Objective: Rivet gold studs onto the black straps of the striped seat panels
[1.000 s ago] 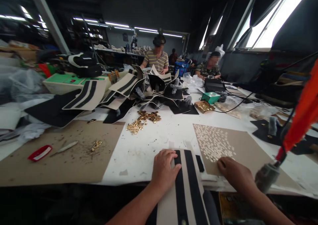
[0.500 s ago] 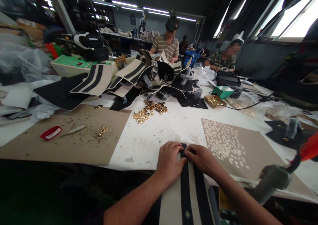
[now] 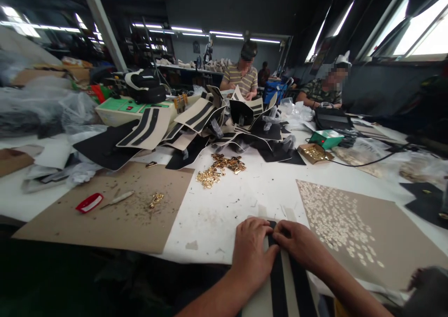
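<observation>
A cream panel with black stripes [image 3: 279, 279] extends from the bottom of the view over the table's front edge. At its far end, my left hand [image 3: 252, 249] is closed on the panel, fingers curled over the end and thumb against a black stripe. Close beside it, my right hand [image 3: 297, 242] pinches at the same stripe. Whatever lies between its fingertips is hidden. Beyond both hands lies a loose heap of gold metal fittings [image 3: 209, 178]. Small pale washer-like rings [image 3: 336, 214] are spread over a brown board to the right.
Striped panels [image 3: 147, 128] are piled across the middle. On the left, a brown board [image 3: 70, 223] carries a red tray [image 3: 89, 203], a pointed tool [image 3: 121, 197] and gold pieces [image 3: 156, 199]. A small box of gold parts [image 3: 314, 152] stands right. Two people [image 3: 241, 74] sit across the table.
The whole scene has shifted right and down as the head camera turned. Both hands stay at the panel's end in nearly the same pose.
</observation>
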Demonstrator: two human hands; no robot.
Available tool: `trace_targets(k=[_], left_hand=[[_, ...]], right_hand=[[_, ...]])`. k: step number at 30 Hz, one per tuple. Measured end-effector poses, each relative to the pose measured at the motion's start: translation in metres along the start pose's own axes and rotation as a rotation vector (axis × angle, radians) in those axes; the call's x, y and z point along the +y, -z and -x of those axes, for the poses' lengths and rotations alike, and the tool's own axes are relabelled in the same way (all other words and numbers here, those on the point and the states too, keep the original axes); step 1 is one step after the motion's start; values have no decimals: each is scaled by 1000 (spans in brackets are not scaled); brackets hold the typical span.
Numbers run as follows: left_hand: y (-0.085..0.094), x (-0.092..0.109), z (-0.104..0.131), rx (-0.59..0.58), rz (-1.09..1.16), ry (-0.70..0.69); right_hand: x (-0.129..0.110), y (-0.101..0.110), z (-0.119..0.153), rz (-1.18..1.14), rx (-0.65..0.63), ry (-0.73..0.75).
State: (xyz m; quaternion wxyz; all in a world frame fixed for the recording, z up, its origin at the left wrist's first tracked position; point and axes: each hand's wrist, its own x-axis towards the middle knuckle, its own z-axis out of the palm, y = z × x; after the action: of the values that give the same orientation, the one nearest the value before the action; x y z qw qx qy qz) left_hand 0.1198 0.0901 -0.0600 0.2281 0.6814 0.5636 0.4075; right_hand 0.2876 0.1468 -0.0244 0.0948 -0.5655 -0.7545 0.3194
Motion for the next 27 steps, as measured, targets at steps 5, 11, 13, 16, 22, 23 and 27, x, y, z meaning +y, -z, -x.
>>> trace_targets(k=[5,11,13,16,22,23,27], left_hand=[[-1,-1,-4,8,-12,-21],[-3,-11,-14,2,-76,-104],[-5,-18,-19,4,-79,-148],[-8,-27,-25,19,-85,-191],[-11,-34,-27,26,-112,-218],[-10,-33,-26,26,-113,-215],[-7,-25,-24,11,-108,-188]], right_hand=[[-2,0,-3,41,37,28],[-10,0,1,5,206,-16],[-10,0,7,-25,272,-6],[-2,0,32,-174,475,79],[71,5,137,-322,1112,-173],[88,10,153,-325,1171,-290],[145,32,174,-382,1230,-520]])
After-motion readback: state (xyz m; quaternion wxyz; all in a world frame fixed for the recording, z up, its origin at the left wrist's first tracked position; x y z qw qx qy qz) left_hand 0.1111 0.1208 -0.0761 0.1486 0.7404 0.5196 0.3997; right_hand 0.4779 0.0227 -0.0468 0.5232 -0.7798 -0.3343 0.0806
